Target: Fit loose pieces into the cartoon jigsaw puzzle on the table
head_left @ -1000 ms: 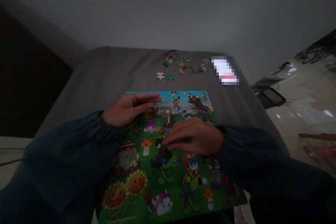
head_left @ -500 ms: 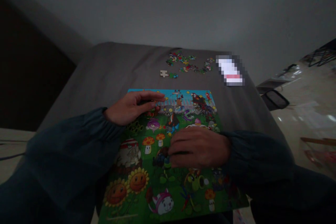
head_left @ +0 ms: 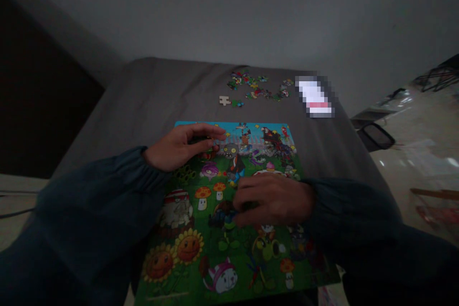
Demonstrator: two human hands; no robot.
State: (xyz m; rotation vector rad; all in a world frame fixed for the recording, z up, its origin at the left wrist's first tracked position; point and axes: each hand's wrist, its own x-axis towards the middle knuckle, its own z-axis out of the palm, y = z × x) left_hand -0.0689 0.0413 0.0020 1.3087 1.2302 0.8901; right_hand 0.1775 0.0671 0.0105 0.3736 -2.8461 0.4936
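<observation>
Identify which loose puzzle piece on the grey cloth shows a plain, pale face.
It is the pale piece at the far left of the loose pieces, just left of a green and blue piece; the others show coloured printing.

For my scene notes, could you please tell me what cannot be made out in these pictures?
In the head view:
Part of the puzzle board: covered by the right hand.
Anything in that hand: hidden by its curl.
The board's near left corner: cut off by the bottom edge.
Content of the bright screen: pixelated.
Designs on the loose pieces: too small.
</observation>
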